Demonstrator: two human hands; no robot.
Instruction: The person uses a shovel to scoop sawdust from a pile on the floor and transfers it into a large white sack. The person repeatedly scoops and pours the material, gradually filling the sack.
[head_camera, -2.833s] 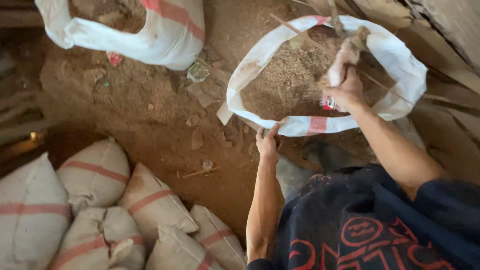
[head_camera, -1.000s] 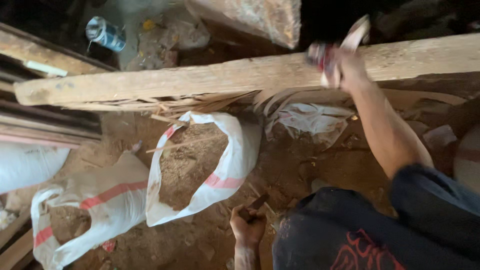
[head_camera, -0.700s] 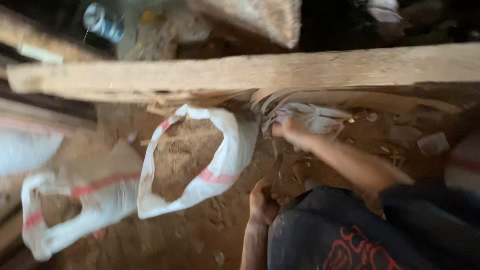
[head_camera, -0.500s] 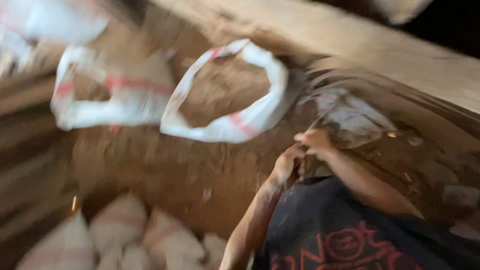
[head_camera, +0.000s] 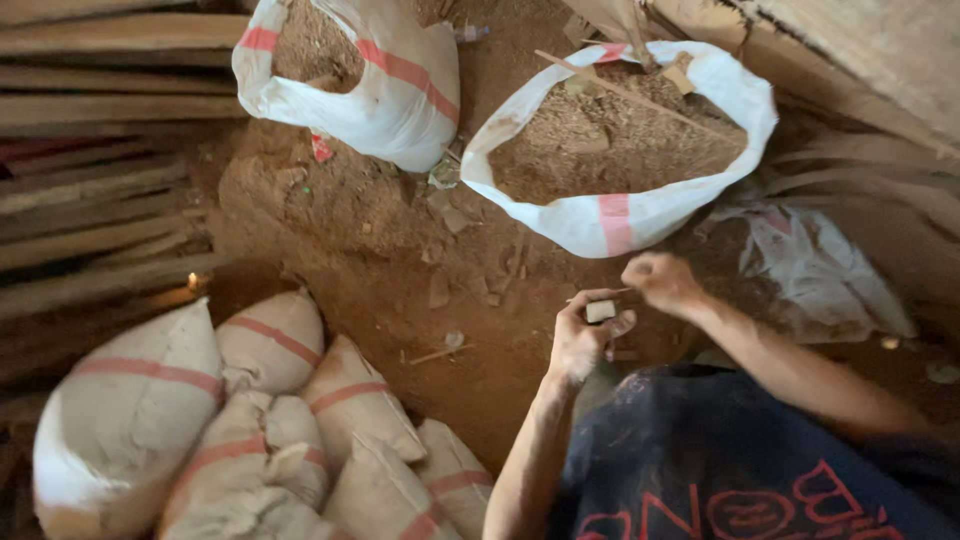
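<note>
Dirt floor (head_camera: 400, 290): left hand (head_camera: 580, 335) pinches pale chip (head_camera: 600, 311) (right hand (head_camera: 660, 282) beside)

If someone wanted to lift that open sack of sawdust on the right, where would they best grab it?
Probably by the rolled-down rim of the open sawdust sack, with a hand on each side, coming from above. The mouth gapes wide and the folded white fabric forms a thick band to clench, while the full, bulging body offers little to hold. A thin stick lies across the fill.

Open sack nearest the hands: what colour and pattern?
White sack with red stripes, head view.
</note>
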